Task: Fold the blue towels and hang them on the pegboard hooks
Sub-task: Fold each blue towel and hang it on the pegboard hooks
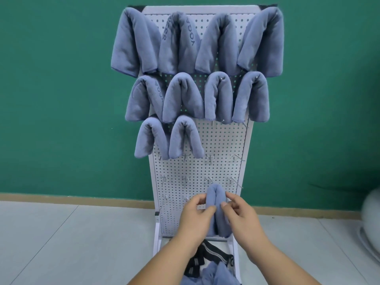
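Already ten folded blue towels [185,95] hang on the white pegboard [222,140]. The left hand [193,219] and right hand [242,217] pinch an eleventh towel [216,200] at the lowest hooks, though I cannot tell whether it is seated. Several bare hooks [209,158] remain, and loose towels [213,274] wait below.

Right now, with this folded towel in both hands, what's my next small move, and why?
Probably lift the folded towel to the bare hook right of the third-row towel: left hand and right hand pinch it, already folded, low before the pegboard.
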`<state>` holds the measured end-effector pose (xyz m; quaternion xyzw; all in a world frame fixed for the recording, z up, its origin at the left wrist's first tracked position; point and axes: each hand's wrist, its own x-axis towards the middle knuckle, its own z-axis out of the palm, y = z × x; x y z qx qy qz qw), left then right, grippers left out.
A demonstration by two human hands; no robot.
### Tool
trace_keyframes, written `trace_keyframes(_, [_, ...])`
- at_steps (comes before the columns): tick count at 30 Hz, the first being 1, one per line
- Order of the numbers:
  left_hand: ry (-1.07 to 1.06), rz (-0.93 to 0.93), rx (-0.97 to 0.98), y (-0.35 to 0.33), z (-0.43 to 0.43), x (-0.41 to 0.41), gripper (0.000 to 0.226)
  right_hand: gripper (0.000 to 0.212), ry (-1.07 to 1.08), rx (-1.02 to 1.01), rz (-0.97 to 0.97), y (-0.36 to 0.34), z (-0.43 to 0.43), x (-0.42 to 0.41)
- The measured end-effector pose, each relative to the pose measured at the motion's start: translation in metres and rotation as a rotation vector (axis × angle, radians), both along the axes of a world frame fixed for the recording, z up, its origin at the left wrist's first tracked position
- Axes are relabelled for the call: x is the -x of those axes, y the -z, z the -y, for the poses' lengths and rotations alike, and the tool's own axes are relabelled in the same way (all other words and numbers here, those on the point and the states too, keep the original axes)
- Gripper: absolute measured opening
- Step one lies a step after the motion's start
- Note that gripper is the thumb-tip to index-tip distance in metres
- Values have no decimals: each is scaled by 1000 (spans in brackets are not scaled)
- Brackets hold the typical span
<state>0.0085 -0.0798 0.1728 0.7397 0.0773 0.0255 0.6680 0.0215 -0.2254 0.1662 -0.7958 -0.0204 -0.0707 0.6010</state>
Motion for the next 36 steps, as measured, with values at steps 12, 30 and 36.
trace_keyframes(12, [-62, 334, -343, -62, 6, -1, 31, 28, 214, 55, 191, -68, -10, 4])
trace_keyframes(30, [-116, 492, -595, -194, 9, -77, 19, 12, 290, 444, 381, -207, 0, -79])
trace_keyframes(36, [-204, 459, -649, -178, 2, -88, 20, 15, 285, 546, 340, -196, -3, -89])
